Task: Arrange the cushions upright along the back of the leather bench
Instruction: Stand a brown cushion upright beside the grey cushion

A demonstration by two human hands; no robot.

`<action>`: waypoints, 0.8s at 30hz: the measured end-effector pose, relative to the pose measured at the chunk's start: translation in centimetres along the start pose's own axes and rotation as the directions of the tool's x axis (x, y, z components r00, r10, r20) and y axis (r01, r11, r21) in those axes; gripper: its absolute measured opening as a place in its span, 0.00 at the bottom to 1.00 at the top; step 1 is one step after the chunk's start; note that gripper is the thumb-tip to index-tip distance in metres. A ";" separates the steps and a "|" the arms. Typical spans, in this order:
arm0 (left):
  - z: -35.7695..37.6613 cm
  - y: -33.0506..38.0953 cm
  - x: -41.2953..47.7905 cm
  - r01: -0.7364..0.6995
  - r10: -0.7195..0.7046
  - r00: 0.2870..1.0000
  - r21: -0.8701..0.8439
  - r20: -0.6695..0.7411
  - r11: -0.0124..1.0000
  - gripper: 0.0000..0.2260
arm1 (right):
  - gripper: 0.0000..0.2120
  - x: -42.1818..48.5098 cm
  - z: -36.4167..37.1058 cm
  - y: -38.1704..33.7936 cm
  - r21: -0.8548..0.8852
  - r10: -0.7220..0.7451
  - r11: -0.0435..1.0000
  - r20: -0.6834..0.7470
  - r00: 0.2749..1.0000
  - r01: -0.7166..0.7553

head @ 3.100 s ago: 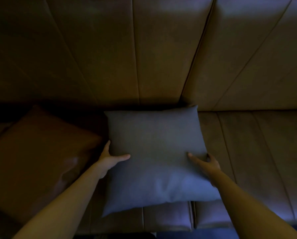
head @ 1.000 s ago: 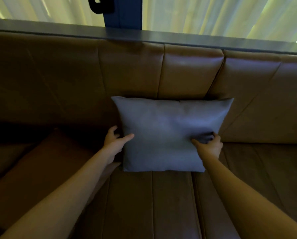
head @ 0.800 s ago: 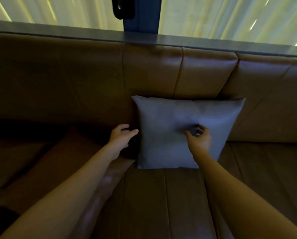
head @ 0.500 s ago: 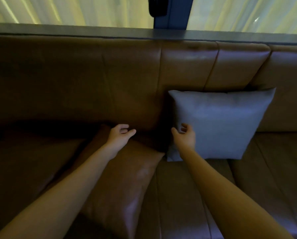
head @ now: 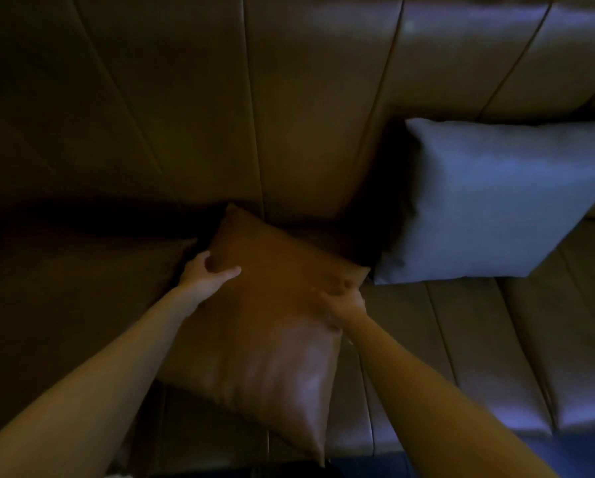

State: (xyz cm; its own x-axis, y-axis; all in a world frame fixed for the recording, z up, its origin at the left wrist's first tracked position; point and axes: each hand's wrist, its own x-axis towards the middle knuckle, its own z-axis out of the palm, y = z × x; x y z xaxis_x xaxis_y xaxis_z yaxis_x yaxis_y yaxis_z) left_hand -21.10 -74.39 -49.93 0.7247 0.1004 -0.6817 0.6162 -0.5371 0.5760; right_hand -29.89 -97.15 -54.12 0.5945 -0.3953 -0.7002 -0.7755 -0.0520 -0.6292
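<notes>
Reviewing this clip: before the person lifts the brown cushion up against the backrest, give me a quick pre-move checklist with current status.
1. Left hand has a grip on the brown cushion, left edge: ok.
2. Right hand has a grip on its right edge: ok.
3. Brown cushion upright: not ok, lying flat on the seat.
4. Grey cushion upright against the backrest: ok.
5. Backrest space left of the grey cushion free: ok.
6. Dark far-left seat holds anything: cannot tell.
</notes>
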 end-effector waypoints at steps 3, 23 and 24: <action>-0.9 -1.1 1.6 0.067 -0.067 0.998 0.001 0.003 0.998 0.47 | 0.59 0.8 1.1 1.7 0.063 0.105 0.992 0.032 0.994 -0.107; -2.7 -1.5 -0.8 0.045 -0.057 0.997 -0.209 -0.051 0.977 0.46 | 0.58 0.4 -1.5 -2.7 0.243 -0.122 0.962 -0.021 0.992 0.124; -2.7 -1.1 -1.0 0.037 -0.052 0.997 -0.225 -0.061 0.974 0.47 | 0.58 0.4 -1.9 -3.7 0.257 -0.160 0.953 -0.029 0.987 0.162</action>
State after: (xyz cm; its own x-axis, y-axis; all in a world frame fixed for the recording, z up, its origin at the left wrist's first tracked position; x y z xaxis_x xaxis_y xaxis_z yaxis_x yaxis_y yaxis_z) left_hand -21.63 -71.64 -48.63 0.7091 0.1790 -0.6820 0.6962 -0.3306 0.6372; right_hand -27.23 -98.83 -51.44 0.7049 -0.4081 -0.5802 -0.5878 0.1219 -0.7998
